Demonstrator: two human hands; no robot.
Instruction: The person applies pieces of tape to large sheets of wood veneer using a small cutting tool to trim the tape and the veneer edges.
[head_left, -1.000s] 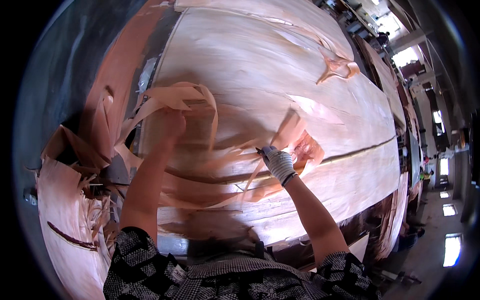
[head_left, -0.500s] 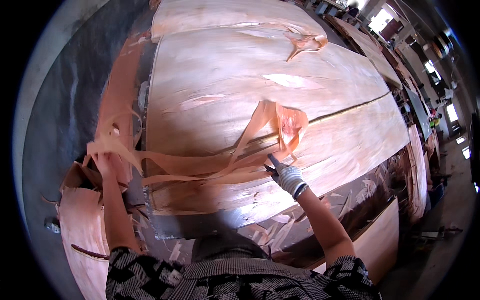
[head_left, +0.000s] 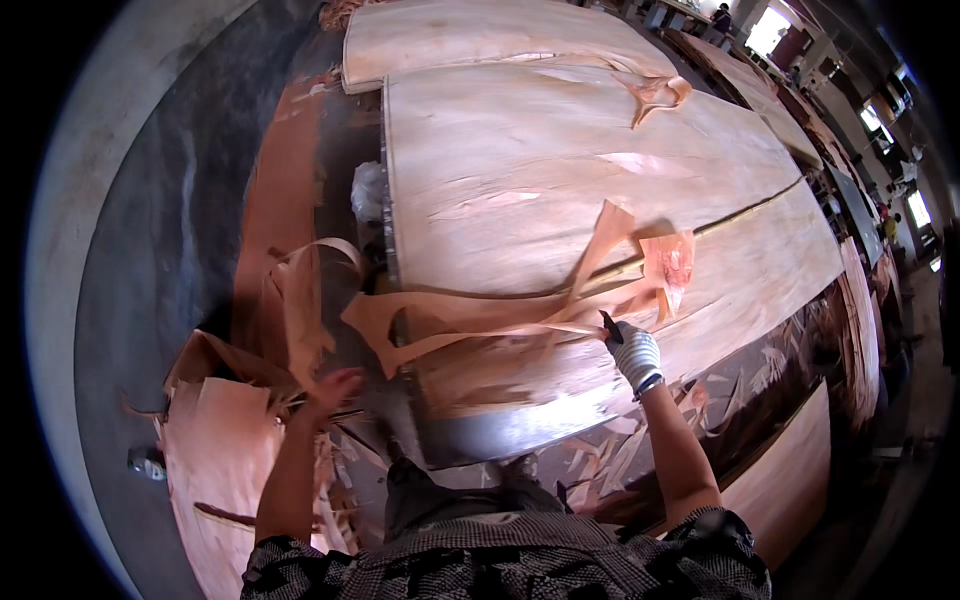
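Observation:
My right hand (head_left: 636, 358), in a striped grey-and-white glove, is closed around a dark knife-like tool (head_left: 610, 328); its exact kind is hard to make out. The tool is at the near edge of torn veneer strips (head_left: 480, 312) lying across the pale veneer stack (head_left: 500, 200). My bare left hand (head_left: 335, 388) is off the stack's left side, slightly blurred, fingers stretched out and nothing gripped. Just beyond it a loose curling strip of veneer (head_left: 302, 330) hangs over the bundle at left. A crumpled veneer piece (head_left: 668, 265) stands up near the dark split across the stack.
Bent veneer sheets (head_left: 220, 430) lie at lower left, with a long reddish strip (head_left: 280, 190) behind them. Scraps (head_left: 600, 455) litter the floor by the stack's near edge. A leaning board (head_left: 775, 470) stands at lower right. A person (head_left: 720, 22) is far off.
My left hand has let go of the veneer strip and come nearer and to the right. The strips on the stack have shifted. My view has turned left; the right hand still holds the tool.

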